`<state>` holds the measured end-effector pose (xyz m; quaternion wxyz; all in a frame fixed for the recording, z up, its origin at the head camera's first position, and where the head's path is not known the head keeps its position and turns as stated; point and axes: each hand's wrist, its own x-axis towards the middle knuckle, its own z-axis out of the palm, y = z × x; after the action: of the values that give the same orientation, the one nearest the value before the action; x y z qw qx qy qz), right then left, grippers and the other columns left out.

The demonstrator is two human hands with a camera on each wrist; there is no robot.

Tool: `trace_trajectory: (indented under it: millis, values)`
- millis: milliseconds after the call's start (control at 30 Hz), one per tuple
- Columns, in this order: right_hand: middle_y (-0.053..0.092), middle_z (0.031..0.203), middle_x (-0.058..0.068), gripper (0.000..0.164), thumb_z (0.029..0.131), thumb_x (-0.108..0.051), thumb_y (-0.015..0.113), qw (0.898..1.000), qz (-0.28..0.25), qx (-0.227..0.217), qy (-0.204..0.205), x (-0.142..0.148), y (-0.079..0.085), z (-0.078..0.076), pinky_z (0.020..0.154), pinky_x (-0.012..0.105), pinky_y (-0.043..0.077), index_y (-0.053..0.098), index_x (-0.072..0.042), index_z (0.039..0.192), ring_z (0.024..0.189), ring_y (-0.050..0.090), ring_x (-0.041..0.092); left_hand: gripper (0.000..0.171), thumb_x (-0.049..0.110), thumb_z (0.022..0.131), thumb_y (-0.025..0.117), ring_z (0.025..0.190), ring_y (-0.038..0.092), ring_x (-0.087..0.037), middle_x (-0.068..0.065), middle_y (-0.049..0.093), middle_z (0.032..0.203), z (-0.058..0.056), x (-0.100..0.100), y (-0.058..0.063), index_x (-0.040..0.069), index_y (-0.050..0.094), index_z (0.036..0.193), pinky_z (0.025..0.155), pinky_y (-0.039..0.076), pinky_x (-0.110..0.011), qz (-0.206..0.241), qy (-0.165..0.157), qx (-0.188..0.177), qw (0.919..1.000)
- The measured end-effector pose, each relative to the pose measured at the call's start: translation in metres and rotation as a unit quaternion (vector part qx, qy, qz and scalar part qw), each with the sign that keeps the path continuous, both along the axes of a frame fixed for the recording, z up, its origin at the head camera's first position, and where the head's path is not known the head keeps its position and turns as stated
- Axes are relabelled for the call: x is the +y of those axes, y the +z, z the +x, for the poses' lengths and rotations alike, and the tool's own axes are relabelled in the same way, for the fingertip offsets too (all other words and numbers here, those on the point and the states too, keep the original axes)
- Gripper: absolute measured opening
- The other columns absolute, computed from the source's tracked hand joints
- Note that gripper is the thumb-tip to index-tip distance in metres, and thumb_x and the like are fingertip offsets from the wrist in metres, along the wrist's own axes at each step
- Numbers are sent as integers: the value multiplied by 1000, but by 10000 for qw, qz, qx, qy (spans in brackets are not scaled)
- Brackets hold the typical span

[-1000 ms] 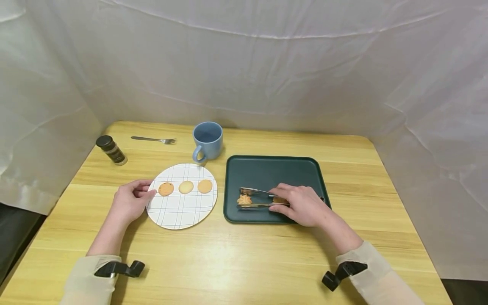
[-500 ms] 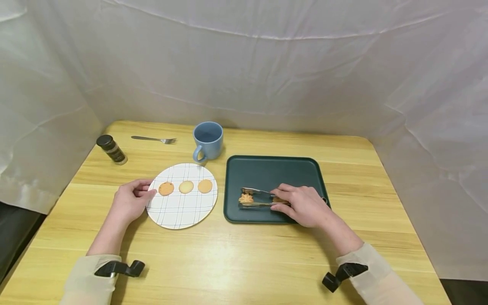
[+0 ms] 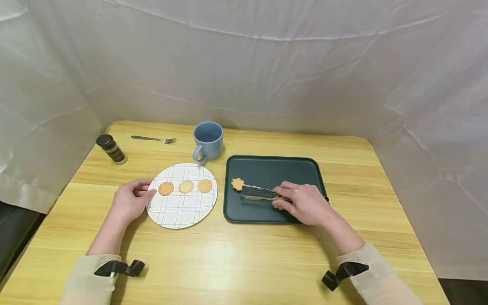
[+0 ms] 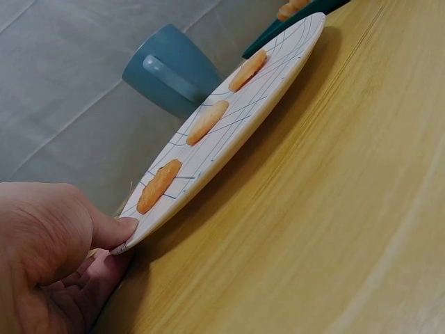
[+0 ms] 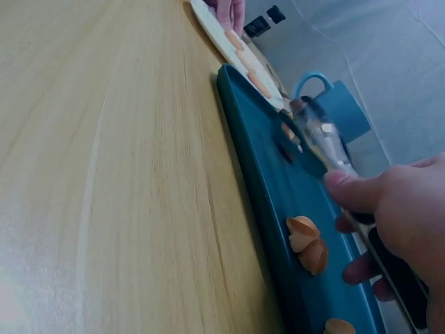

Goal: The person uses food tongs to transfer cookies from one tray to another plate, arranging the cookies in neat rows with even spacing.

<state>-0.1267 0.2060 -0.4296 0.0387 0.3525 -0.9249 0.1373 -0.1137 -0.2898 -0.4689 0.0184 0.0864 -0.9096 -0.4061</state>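
My left hand (image 3: 131, 201) pinches the left rim of a white checked plate (image 3: 175, 214), thumb on top and fingers beneath. Three round cookies lie in a row on it: a speckled cookie (image 3: 165, 189), a pale cookie (image 3: 186, 187) and a plain cookie (image 3: 204, 186). Over a dark green tray (image 3: 274, 167), my right hand (image 3: 305, 203) grips metal tongs (image 3: 261, 189), which point left. A flower-shaped cookie (image 3: 238, 184) is right at their tips, near the tray's left side. Under the hand, more shaped cookies (image 5: 306, 243) lie on the tray, partly hidden in the head view.
A blue mug (image 3: 208, 142) stands behind the gap between plate and tray. A fork (image 3: 154, 139) lies at the back left, near a black-capped spice jar (image 3: 112, 150). Pale cloth (image 3: 244, 76) hangs behind the wooden table (image 3: 213, 267).
The flower-shaped cookie has moved from between the tong arms toward the upper left, at their tips. The tongs have shifted slightly back and narrowed. The left hand and plate have stayed put.
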Motion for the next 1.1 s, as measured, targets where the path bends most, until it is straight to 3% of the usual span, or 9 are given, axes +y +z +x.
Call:
trace_trajectory:
  millis: [167,367,567,667,900,1100]
  values:
    - [69,115,-4,44,101,-45,72,9999,140,5,-100,-5,-1,-4,55,27,45,74,-15,132,66,59,5,38,19,102,72,95,61,-24,-18,69,112,0,0,1,-2,68,134,70,47,-18,24,1,-20,10000]
    - [68,122,-2,48,101,-47,71,9989,286,359,-80,-18,-2,-13,54,30,47,71,-14,137,73,67,13,39,20,103,71,96,60,-24,-17,68,114,0,1,2,-1,67,135,71,47,-18,33,43,-96,9999]
    - [69,124,3,42,103,-38,72,9967,570,565,-117,-27,-3,-22,53,31,50,72,-12,136,78,71,19,40,19,102,71,97,61,-25,-18,68,114,0,2,1,-2,67,135,71,47,-18,83,-6,-85,9999]
    - [69,121,2,36,103,-32,73,9955,621,696,-146,-28,-4,-25,50,31,48,74,-13,134,72,69,19,39,19,102,71,96,61,-25,-18,68,113,0,3,0,-3,67,135,71,47,-18,87,-15,-52,9999]
    - [68,104,-4,26,100,-27,77,9940,328,1029,-179,-23,-9,-30,47,32,46,79,-14,122,59,61,17,39,20,102,71,96,60,-24,-17,68,113,0,1,-1,-2,67,135,71,47,-18,64,16,-17,10000]
    - [71,104,-5,22,99,-27,78,9932,-121,1145,-160,-17,-8,-31,48,32,43,82,-14,117,59,62,16,39,20,103,71,96,60,-25,-17,67,113,1,0,-1,-3,67,135,71,46,-18,74,37,-27,10000]
